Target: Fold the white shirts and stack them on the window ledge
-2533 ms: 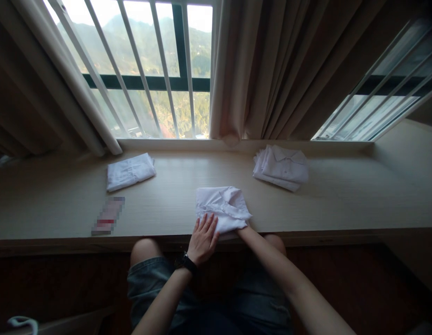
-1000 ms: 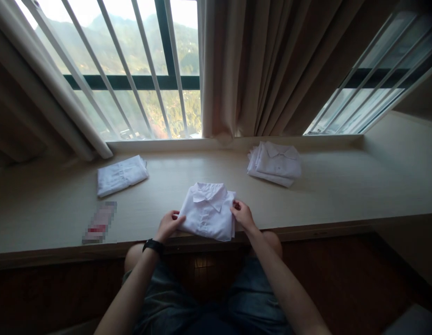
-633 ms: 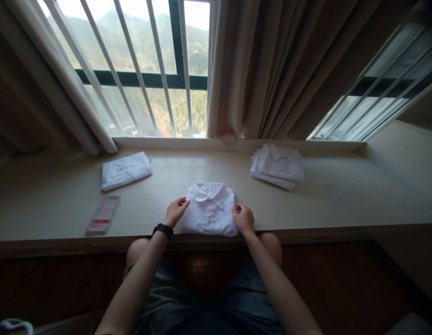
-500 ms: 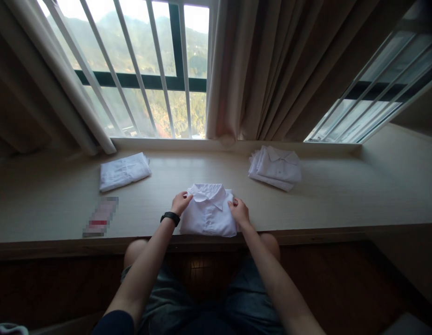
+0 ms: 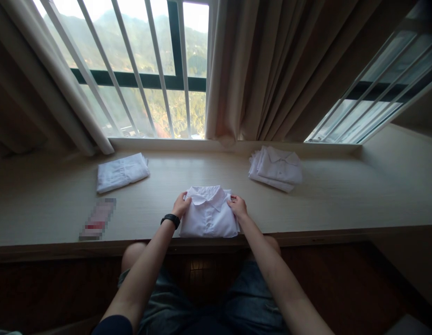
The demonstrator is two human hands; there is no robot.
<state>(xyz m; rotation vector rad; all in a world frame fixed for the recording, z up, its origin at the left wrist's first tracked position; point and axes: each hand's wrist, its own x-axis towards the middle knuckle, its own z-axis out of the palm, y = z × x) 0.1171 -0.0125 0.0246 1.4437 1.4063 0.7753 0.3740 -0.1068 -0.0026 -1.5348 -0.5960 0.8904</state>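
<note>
A white collared shirt (image 5: 207, 216), folded into a neat rectangle, lies at the front edge of the pale desk (image 5: 324, 200), collar away from me. My left hand (image 5: 182, 204), with a black band on its wrist, pinches the shirt's upper left side by the collar. Opposite it, my right hand (image 5: 238, 205) grips the upper right side, thumb on top and fingers partly hidden by the cloth.
Toward the back left lies a folded white garment (image 5: 123, 173). A stack of folded white shirts (image 5: 278, 167) sits at the back right. Left of me is a blurred flat pink item (image 5: 97, 218). Curtains (image 5: 258, 70) and a barred window (image 5: 139, 79) rise behind the desk.
Both hands keep their hold at the shirt's two sides, with only slight shifts of the fingers. The shirt stays nearly in place, and the view has moved a little.
</note>
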